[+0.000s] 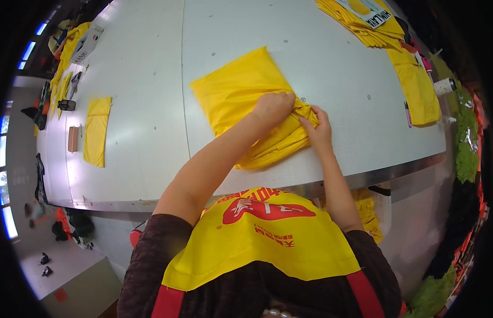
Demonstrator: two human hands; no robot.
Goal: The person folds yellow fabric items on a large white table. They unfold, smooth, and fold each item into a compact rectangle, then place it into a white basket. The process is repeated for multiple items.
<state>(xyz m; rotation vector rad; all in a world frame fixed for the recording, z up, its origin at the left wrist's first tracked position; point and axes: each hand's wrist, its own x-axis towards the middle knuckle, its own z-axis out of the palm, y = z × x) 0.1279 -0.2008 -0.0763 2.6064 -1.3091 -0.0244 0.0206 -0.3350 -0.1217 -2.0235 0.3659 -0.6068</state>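
Observation:
A yellow cloth bundle [241, 87], folded flat with a pointed far corner, lies on the pale table in front of me. Its near right end is gathered into several creased layers. My left hand [275, 108] is closed on the upper right edge of the bundle, knuckles up. Beside it, my right hand [319, 130] pinches the gathered cloth at the right end between thumb and fingers. The fingertips of the left hand are partly hidden by its own knuckles and the folds.
A narrow folded yellow cloth [98, 132] lies to the left beside a small brown box [73, 139]. At the far right are a yellow cloth stack [357, 24], another folded yellow piece [416, 87] and a white thread cone [444, 87]. The table's metal edge [384, 175] runs close to me.

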